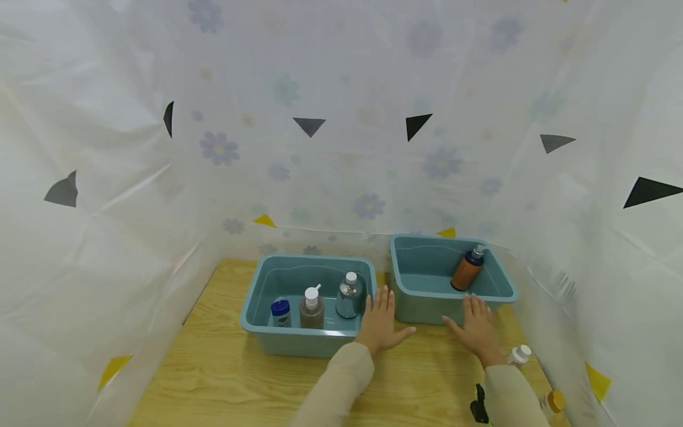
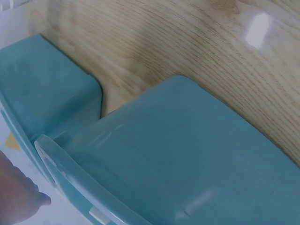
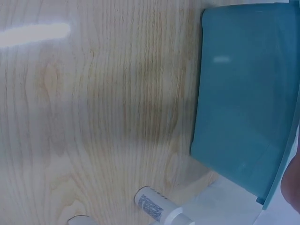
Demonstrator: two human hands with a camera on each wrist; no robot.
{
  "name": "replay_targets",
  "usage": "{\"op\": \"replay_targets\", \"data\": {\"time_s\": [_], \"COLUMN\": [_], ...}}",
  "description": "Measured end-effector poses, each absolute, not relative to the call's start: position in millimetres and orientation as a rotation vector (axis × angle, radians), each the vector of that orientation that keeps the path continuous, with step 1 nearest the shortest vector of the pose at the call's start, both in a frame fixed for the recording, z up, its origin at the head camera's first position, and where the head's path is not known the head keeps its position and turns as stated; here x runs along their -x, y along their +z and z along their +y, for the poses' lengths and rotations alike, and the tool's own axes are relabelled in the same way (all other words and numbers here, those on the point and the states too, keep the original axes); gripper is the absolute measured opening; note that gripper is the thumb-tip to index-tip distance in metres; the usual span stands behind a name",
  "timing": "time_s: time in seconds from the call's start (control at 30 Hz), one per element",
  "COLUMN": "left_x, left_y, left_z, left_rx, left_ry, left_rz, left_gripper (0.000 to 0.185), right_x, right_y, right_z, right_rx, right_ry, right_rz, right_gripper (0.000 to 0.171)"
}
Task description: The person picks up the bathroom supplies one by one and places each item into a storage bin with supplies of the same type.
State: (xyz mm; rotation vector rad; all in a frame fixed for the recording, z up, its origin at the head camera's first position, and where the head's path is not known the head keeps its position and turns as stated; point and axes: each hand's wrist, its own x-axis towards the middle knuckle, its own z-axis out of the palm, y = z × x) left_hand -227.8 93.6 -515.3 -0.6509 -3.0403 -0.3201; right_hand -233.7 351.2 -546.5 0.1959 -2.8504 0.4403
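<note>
Fingers spread, my left hand (image 1: 379, 322) is at the right front corner of the left teal bin (image 1: 309, 344); whether it touches the rim I cannot tell. That bin holds a blue-capped jar (image 1: 280, 312), a pump bottle (image 1: 312, 309) with a white top and a clear bottle (image 1: 349, 296) with a white cap. My right hand (image 1: 477, 328) is spread at the front wall of the right teal bin (image 1: 427, 308), holding nothing. Inside this bin an orange-and-dark-blue pump bottle (image 1: 467, 270) leans at the right. In both wrist views only a small part of each hand shows.
A white-capped bottle (image 1: 519, 354) and an orange-capped bottle (image 1: 552, 402) stand along the table's right edge. A small black object (image 1: 479, 405) lies beside the right sleeve. Pale flowered sheeting (image 1: 341, 178) encloses the wooden table (image 1: 213, 367) at the back and sides.
</note>
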Motion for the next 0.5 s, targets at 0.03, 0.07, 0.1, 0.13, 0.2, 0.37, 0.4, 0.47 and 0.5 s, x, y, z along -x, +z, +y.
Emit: {"op": "replay_targets", "data": {"time_s": [0.03, 0.07, 0.1, 0.13, 0.2, 0.37, 0.4, 0.47, 0.5], "left_x": [228.6, 229.3, 230.2, 230.8, 231.7, 232.9, 233.1, 233.6, 233.9], "left_y": [-515.5, -515.9, -516.3, -516.5, -517.2, -517.3, -517.2, -517.2, -517.1], "left_z": [94.7, 95.8, 96.8, 97.7, 99.3, 103.0, 104.0, 106.3, 107.7], "left_rx": [0.652, 0.654, 0.655, 0.656, 0.656, 0.661, 0.666, 0.677, 0.682], "left_ry": [-0.319, -0.308, -0.303, -0.303, -0.302, -0.287, -0.277, -0.264, -0.255], "left_rz": [-3.041, -3.043, -3.041, -3.037, -3.027, -3.017, -3.021, -3.018, -3.018], "left_gripper": [0.093, 0.093, 0.093, 0.093, 0.092, 0.092, 0.092, 0.091, 0.091], "right_x": [234.8, 236.0, 236.9, 238.2, 240.4, 244.6, 245.2, 246.5, 247.3], "right_y": [-545.1, -543.5, -541.8, -540.3, -537.4, -532.8, -532.8, -534.1, -535.1], "right_z": [350.5, 350.0, 349.5, 349.1, 348.2, 347.3, 347.6, 348.5, 349.2], "right_rx": [-0.192, -0.19, -0.192, -0.194, -0.2, -0.196, -0.194, -0.19, -0.189], "right_ry": [0.449, 0.452, 0.457, 0.468, 0.46, 0.451, 0.448, 0.44, 0.436], "right_rz": [-2.865, -2.876, -2.884, -2.896, -2.912, -2.967, -2.983, -3.007, -3.014], "right_gripper": [0.085, 0.086, 0.087, 0.087, 0.088, 0.087, 0.087, 0.088, 0.088]}}
